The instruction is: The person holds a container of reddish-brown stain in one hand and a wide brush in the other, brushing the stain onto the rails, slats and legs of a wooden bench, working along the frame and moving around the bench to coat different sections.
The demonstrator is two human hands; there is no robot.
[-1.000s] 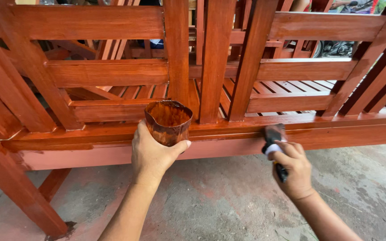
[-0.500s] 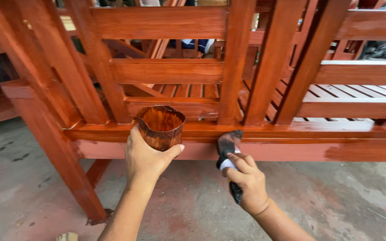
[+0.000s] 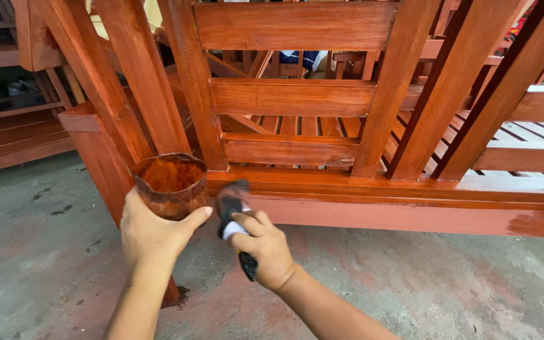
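Bare grey floor [image 3: 45, 252] under a red wooden frame [image 3: 373, 189]. Left hand [image 3: 152, 236] grips a cup [image 3: 170, 186]; right hand [image 3: 262, 249] grips a brush [image 3: 233, 211], maybe touching the frame's bottom edge.

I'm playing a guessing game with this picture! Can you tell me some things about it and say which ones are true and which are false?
1. The left hand holds a stained cup. True.
2. The right hand holds a hammer. False: it grips a paintbrush.
3. The brush touches the bottom rail of the reddish wooden furniture. True.
4. The floor is green grass. False: it is grey concrete with reddish stains.
5. The cup stands on the floor. False: it is held up in the air.
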